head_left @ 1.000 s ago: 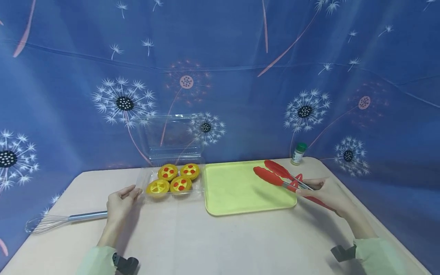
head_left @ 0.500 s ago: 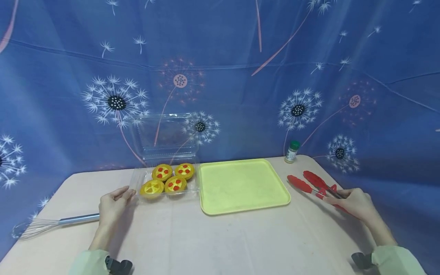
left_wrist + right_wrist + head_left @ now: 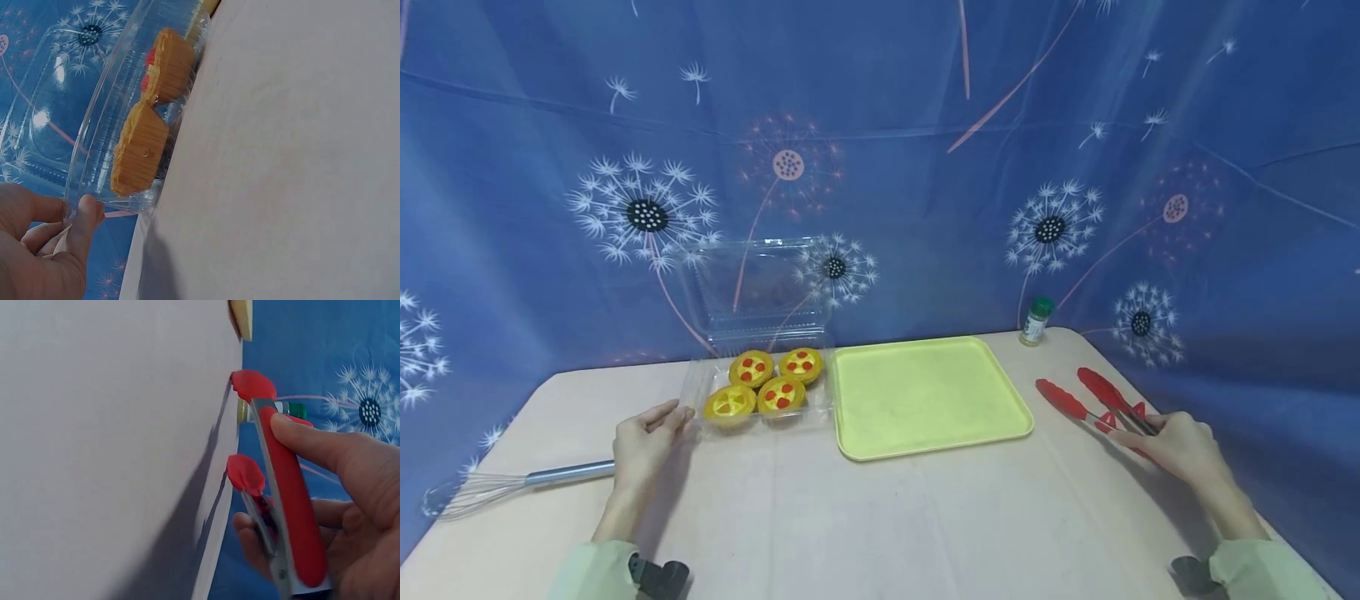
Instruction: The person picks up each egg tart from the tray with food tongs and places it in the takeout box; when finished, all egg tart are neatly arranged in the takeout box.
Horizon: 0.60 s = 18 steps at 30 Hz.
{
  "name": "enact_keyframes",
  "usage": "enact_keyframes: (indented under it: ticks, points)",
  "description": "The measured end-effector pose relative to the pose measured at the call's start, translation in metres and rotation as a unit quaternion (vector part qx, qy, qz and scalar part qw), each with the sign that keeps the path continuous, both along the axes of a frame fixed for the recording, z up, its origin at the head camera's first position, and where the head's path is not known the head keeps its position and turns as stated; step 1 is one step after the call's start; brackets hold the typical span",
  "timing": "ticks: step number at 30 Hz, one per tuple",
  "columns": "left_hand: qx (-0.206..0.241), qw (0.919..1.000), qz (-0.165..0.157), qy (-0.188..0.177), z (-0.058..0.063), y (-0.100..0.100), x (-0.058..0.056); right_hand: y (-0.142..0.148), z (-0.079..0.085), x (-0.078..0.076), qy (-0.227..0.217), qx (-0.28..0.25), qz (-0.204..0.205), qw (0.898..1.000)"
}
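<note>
At the left, my left hand (image 3: 643,446) pinches the near left rim of a clear plastic clamshell box (image 3: 78,156) between thumb and fingers. Its transparent lid (image 3: 760,287) stands raised at the back. Several egg tarts (image 3: 730,404) sit inside; most carry red pieces on top, while the front left one looks plain yellow. My right hand (image 3: 1187,450) grips red-tipped tongs (image 3: 290,500) by the handles, off the right side of the tray. The tongs' two heads (image 3: 1062,400) are spread apart with nothing between them, close to the tabletop.
A yellow tray (image 3: 932,400) lies flat between the box and the tongs. A whisk (image 3: 568,473) rests left of my left hand. A green-capped seasoning jar (image 3: 1036,323) stands at the back right corner. Blue patterned cloth (image 3: 910,208) hangs behind the table.
My right hand has carried the tongs from over the tray's right part to the right, past its edge. The left hand stays at the box's rim. The head view has shifted slightly.
</note>
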State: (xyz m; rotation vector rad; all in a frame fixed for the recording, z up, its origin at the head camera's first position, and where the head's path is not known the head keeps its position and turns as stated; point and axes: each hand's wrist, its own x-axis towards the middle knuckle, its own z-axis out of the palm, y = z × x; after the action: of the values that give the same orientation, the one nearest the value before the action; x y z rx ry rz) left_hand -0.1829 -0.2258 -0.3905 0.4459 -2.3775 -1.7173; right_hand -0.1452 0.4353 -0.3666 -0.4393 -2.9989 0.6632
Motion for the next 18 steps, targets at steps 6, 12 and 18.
enact_keyframes:
  ticks: [6, 12, 18]
  points:
    - [0.019, 0.9998, 0.007, 0.008, 0.002, -0.006, 0.002, -0.014, 0.001, -0.007, -0.008, 0.007, 0.011, 1.0]
    - [0.023, 0.9996, 0.012, 0.01, 0.004, -0.009, 0.002, -0.023, 0.002, -0.012, -0.033, 0.015, 0.005, 0.999]
    - [0.035, 0.9991, 0.012, 0.02, 0.006, -0.008, -0.002, -0.026, 0.006, -0.012, -0.074, 0.034, 0.001, 0.997]
